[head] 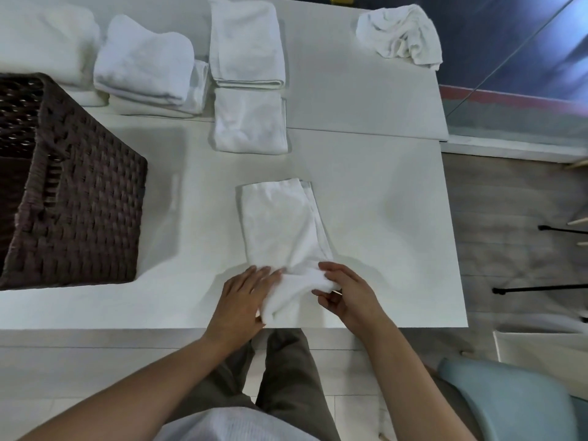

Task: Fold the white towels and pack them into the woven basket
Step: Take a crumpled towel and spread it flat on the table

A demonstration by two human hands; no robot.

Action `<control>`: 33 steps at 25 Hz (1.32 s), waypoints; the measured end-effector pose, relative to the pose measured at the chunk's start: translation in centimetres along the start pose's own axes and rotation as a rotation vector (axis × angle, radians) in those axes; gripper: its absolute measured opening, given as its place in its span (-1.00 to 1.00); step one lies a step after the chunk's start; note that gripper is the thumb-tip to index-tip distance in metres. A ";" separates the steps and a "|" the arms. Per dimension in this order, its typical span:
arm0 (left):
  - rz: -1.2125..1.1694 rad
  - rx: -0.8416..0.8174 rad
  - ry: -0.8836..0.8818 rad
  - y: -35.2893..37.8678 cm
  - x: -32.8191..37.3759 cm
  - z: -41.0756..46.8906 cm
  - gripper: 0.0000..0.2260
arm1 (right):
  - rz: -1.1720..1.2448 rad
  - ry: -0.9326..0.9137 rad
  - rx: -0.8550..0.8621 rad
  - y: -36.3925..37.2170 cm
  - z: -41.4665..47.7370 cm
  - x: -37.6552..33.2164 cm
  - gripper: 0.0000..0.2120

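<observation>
A long, narrow white towel (280, 224) lies on the white table (397, 233) in front of me, its near end lifted into a thick fold. My left hand (241, 300) holds that fold's left side, fingers laid over the cloth and thumb under its edge. My right hand (345, 291) pinches the right side between thumb and curled fingers. The dark brown woven basket (86, 214) stands at the table's left edge; the part of its inside that I see looks dark.
Folded white towels (248, 43) (251, 122) (146, 62) lie in stacks along the back. A crumpled towel (401, 33) sits at the back right. A pale blue chair (509, 402) stands at my right, near the table's front edge.
</observation>
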State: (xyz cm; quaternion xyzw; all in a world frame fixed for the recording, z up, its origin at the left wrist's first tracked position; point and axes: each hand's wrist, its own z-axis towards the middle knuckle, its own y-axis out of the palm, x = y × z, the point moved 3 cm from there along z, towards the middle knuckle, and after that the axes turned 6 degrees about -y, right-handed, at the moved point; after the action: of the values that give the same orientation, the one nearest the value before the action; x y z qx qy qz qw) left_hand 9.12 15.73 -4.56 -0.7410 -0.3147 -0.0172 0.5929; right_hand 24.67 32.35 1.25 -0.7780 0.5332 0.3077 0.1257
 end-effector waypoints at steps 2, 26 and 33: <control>-0.234 0.052 -0.004 -1.5 0.0 0.2 -0.49 | -0.032 -0.005 -0.016 -0.2 -0.2 -0.4 -0.76; 0.075 0.220 -0.094 -3.6 -0.7 4.2 -0.61 | -1.012 -0.765 0.252 5.2 8.5 -1.2 -0.56; 0.181 0.050 -0.250 -0.5 -2.0 3.6 -0.41 | -1.507 -0.890 -0.072 2.7 7.2 4.7 -0.39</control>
State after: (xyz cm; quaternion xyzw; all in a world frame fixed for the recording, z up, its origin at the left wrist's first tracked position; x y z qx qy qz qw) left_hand 6.08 18.06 -5.99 -0.7475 -0.3184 0.1365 0.5667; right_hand 20.86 31.46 -6.89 -0.7344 -0.2316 0.4343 0.4674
